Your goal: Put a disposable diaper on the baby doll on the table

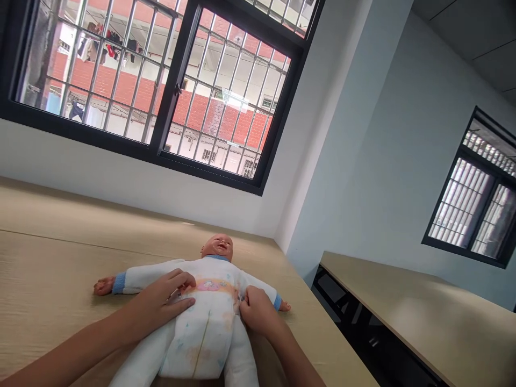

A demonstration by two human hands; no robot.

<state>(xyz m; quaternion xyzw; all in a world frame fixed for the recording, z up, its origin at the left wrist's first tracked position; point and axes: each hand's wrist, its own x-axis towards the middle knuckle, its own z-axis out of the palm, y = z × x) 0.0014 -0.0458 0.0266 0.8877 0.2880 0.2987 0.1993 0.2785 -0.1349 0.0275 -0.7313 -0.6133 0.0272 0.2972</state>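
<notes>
Logging a baby doll (213,271) on its back on a pale wood-grain tabletop (52,279), head pointing away from you, arms out to either side, dressed in a white long-sleeved suit (153,277) with blue cuffs (119,283). A white disposable diaper (197,336), faintly stained, wraps its middle over the suit, with a pink-and-yellow printed waistband (213,286) across the belly. Your left hand (161,303) lies on that waistband, fingers (181,280) slightly apart and flat, not clamped on anything. Your right hand (257,310) sits at the diaper's edge on the side away from your left hand, fingers (245,301) curled together and pinching that edge. Beyond the doll, the tabletop meets a white wall (121,161) under a black-framed barred window (229,97); a second tan table (403,301) runs along the right-hand wall, below another barred window (470,199).
</notes>
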